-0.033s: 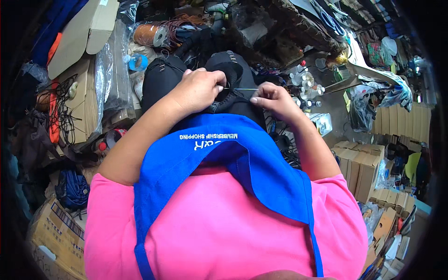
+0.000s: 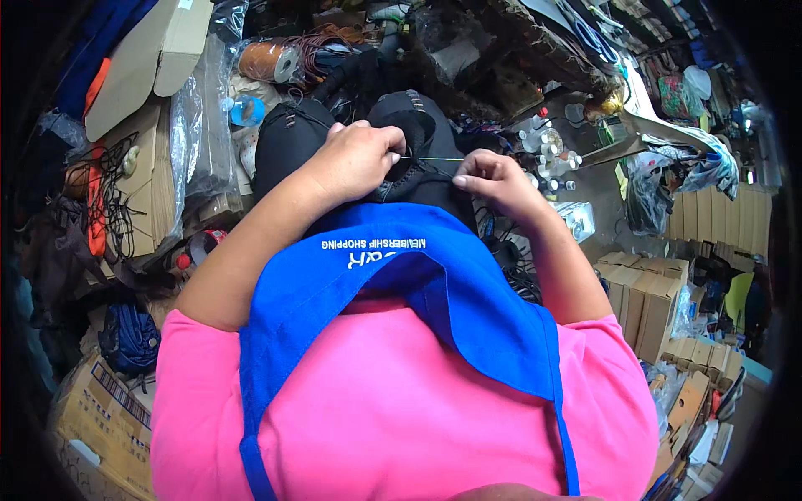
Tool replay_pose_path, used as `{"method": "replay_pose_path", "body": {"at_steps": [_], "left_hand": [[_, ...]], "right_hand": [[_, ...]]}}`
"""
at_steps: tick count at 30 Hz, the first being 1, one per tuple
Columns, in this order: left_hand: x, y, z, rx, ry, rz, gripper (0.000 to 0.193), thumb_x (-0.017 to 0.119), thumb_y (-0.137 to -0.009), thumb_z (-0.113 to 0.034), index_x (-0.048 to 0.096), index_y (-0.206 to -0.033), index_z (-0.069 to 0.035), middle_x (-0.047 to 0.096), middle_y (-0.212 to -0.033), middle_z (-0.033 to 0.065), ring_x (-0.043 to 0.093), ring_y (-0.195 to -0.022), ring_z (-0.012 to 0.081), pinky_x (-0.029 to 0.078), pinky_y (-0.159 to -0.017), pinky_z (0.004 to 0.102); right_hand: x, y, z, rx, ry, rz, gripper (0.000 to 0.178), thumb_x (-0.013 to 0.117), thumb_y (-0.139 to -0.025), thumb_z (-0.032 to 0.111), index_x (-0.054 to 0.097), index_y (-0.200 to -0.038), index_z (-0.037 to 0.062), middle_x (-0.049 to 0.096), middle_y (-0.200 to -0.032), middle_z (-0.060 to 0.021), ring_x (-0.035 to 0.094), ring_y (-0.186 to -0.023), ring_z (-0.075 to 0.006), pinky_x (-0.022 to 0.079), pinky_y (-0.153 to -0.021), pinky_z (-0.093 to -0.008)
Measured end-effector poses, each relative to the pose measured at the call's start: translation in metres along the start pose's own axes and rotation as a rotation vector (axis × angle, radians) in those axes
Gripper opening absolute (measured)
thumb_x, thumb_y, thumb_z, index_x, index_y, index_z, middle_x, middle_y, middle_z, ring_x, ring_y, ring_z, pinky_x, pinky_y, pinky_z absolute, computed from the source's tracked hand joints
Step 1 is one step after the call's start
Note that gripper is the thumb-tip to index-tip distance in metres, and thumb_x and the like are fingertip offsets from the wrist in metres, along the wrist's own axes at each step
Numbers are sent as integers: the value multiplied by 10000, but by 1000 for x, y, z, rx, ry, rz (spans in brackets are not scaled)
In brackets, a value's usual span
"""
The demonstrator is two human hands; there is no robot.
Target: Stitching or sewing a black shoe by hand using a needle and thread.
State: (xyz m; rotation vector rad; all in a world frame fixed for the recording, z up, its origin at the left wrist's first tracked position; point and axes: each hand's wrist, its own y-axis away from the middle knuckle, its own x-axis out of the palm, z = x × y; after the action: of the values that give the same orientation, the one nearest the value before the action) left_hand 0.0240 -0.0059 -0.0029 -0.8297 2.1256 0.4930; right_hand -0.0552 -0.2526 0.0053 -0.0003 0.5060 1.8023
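Observation:
A black piece with a stitched edge and a dark opening (image 2: 405,182), perhaps a shoe, lies across my lap on dark trousers. My left hand (image 2: 355,159) grips it from the left, its fingers curled over its edge. A thin metal needle-like tool (image 2: 439,159) spans the gap from the left fingertips toward my right hand (image 2: 493,179). The right thumb and index finger are pinched together just below the tool's right end. Dark thread (image 2: 434,170) runs from the black piece to this pinch. Inside the left fingers, the tool's far end is hard to make out.
A spool of orange cord (image 2: 269,62) and a blue-capped clear container (image 2: 246,110) lie beyond my left knee. Small bottles (image 2: 547,150) cluster to the right. Cardboard pieces (image 2: 643,301) are stacked at the right, and a carton (image 2: 100,426) stands at lower left.
My right hand has shifted slightly to the right, away from the black piece. The dark thread's curve has altered a little. My left hand stays in place.

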Motion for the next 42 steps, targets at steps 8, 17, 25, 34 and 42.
{"method": "replay_pose_path", "body": {"at_steps": [8, 17, 25, 34, 42], "left_hand": [[-3, -2, -7, 94, -126, 34, 111, 547, -858, -167, 598, -947, -124, 635, -862, 73, 580, -905, 273, 389, -803, 434], [-3, 0, -2, 105, -127, 72, 106, 537, -867, -177, 562, -955, -124, 619, -826, 88, 589, -872, 285, 384, -784, 432], [-5, 13, 7, 227, -97, -23, 94, 507, -825, -102, 555, -900, -134, 638, -822, 50, 597, -887, 271, 381, -800, 446], [-75, 99, 71, -98, -242, -400, 78, 624, -801, -90, 650, -873, -104, 640, -834, 39, 567, -893, 193, 332, -898, 391], [-82, 39, -32, 490, 1040, -403, 105, 593, -905, -134, 619, -882, -35, 632, -868, 43, 623, -785, 138, 483, -717, 269]], "right_hand": [[-22, -25, 19, -177, 568, -227, 178, 660, -833, 187, 586, -892, 36, 583, -803, -35, 559, -782, -177, 435, -715, -324], [16, -18, 48, -495, 1239, -42, 107, 569, -812, 185, 595, -876, 102, 626, -866, -74, 581, -946, -253, 372, -919, -421], [15, -28, 40, -504, 1189, 83, 100, 555, -813, 149, 570, -912, 153, 608, -713, -60, 602, -827, -251, 381, -802, -389], [-51, 11, -29, -37, 350, -230, 130, 673, -833, 192, 625, -832, 72, 547, -667, -8, 496, -629, -142, 427, -609, -304], [12, -37, 56, -407, -882, -22, 234, 541, -943, 271, 563, -1017, 51, 609, -960, -79, 594, -916, -205, 460, -852, -378]]}}
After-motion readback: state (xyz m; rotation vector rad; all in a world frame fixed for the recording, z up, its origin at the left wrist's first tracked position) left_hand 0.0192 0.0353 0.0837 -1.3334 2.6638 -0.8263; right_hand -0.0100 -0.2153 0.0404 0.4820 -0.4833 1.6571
